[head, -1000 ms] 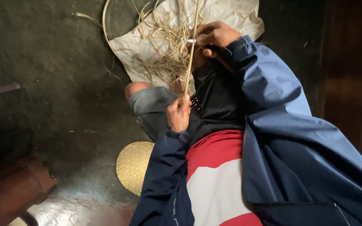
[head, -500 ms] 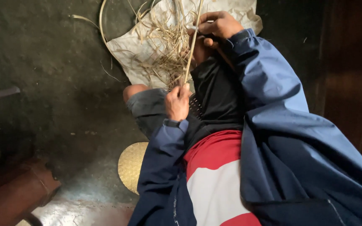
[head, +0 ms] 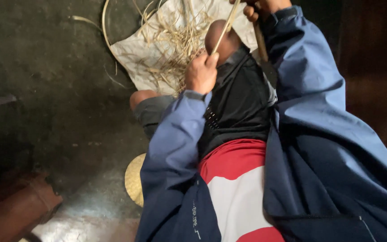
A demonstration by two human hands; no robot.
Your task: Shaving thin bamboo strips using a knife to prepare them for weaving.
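My left hand (head: 201,73) grips the lower end of a thin pale cane strip (head: 224,28) over my raised knee. The strip runs up and right to my right hand (head: 261,6), which is closed on its upper part at the top edge of the view and is partly cut off. A darker brown stick (head: 260,42) hangs just below my right hand; whether the hand holds it is unclear. Both arms wear blue jacket sleeves.
A white sack (head: 135,54) lies on the dark floor ahead, strewn with several loose dry fibres (head: 175,49). A curved cane hoop (head: 105,27) lies by its left edge. A round woven mat (head: 134,179) sits under me. A reddish-brown object (head: 14,210) is at lower left.
Both hands have moved up and away along the strip, the right hand now reaching the top edge. My knee has come into view between them.
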